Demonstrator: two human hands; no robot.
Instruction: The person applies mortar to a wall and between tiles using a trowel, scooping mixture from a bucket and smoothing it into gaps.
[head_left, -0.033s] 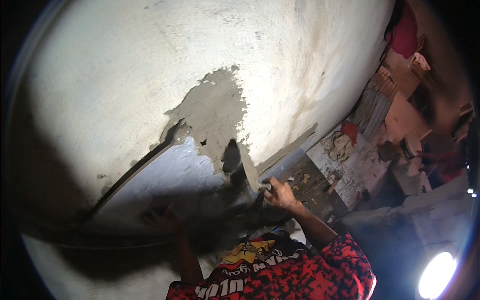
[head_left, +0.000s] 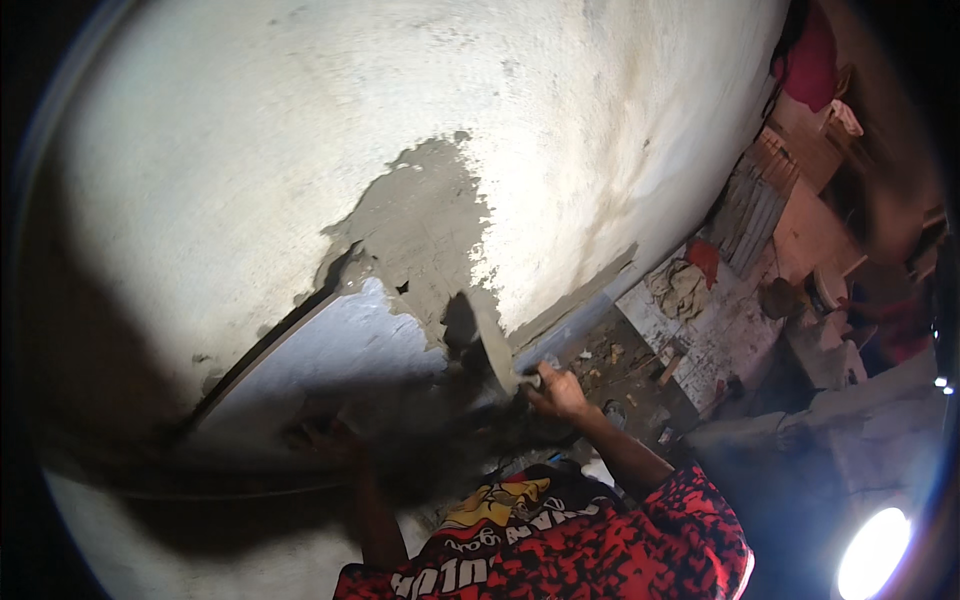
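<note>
Mortar [head_left: 425, 205] lies in a grey, ragged-edged patch on the whitish wall [head_left: 250, 150], with a small dark hole [head_left: 402, 288] in its lower part. Just below and to the right of this mortar patch, the person's right hand [head_left: 562, 392] is closed around the handle of a trowel [head_left: 495, 345]. The trowel's blade slants up from the hand, its far end overlapping the patch's lower right edge in the view; whether the metal presses on the mortar cannot be told. A dark shadow [head_left: 460, 322] falls beside the blade, on the patch's lower part.

The left hand [head_left: 330, 438] is below the patch and to its left, in deep shade before a bluish-white surface [head_left: 320, 345]. Its fingers seem spread, but it is too dark to tell whether they grip anything or touch that surface. The surface borders the patch from below, and a dark, straight edge [head_left: 270, 345] runs down to the left from the patch's left side. A narrower grey band [head_left: 575, 300] stretches to the right of the patch.

The person's red-and-black patterned shirt [head_left: 620, 540] is below the patch. Well to its right lies a pale, stained board [head_left: 705, 345] with a crumpled cloth [head_left: 678, 290] on it; a bright lamp [head_left: 872, 555] shines far to the patch's lower right.
</note>
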